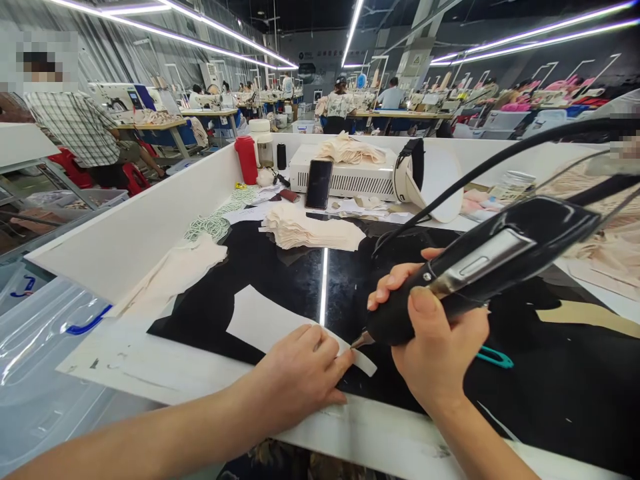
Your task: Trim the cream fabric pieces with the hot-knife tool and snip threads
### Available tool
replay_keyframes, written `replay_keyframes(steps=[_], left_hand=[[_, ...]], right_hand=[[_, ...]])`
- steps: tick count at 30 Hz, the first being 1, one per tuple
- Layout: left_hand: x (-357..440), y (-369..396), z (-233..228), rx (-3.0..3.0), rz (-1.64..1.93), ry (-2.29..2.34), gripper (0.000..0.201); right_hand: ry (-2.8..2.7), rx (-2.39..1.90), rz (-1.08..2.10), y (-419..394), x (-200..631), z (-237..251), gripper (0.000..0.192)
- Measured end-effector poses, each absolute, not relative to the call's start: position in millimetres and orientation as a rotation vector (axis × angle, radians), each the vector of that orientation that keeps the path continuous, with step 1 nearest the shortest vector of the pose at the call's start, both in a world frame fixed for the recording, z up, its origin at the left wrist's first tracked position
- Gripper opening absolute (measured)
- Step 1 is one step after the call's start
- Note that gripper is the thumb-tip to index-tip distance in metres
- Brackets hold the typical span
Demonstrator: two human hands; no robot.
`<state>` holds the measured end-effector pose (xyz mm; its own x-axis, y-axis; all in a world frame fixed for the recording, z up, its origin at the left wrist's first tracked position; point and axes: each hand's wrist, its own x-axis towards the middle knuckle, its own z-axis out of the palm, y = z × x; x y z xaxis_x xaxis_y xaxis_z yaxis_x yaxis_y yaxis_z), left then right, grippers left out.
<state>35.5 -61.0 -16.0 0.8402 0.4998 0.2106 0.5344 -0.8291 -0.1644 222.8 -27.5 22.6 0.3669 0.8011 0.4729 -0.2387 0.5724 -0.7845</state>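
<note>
My right hand (433, 347) grips a black corded cutting tool (495, 263) like a pen, its metal tip touching a pale fabric piece (260, 320) that lies on the glossy black work surface (300, 280). My left hand (300, 373) presses flat on the near end of that fabric piece, fingers just left of the tool's tip. The tool's black cable (500, 157) arcs up and off to the right.
A stack of cut pale fabric pieces (313, 230) lies behind, with a phone (319, 183) leaning on a white box (350, 177). A red bottle (247, 159) stands at the back left. Teal snips (494, 358) lie to the right. White walls edge the table; other people work beyond.
</note>
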Motion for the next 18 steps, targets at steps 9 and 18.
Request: replay_keyframes(steps=[9, 18], left_hand=[[32.1, -59.7, -21.7, -2.851, -0.323, -0.809, 0.071], [32.4, -60.0, -18.2, -2.842, -0.310, -0.787, 0.071]], right_hand=[[-0.979, -0.705, 0.738, -25.0, 219.7, 24.4, 0.047], [-1.044, -0.685, 0.742, -18.9, 213.0, 18.8, 0.041]])
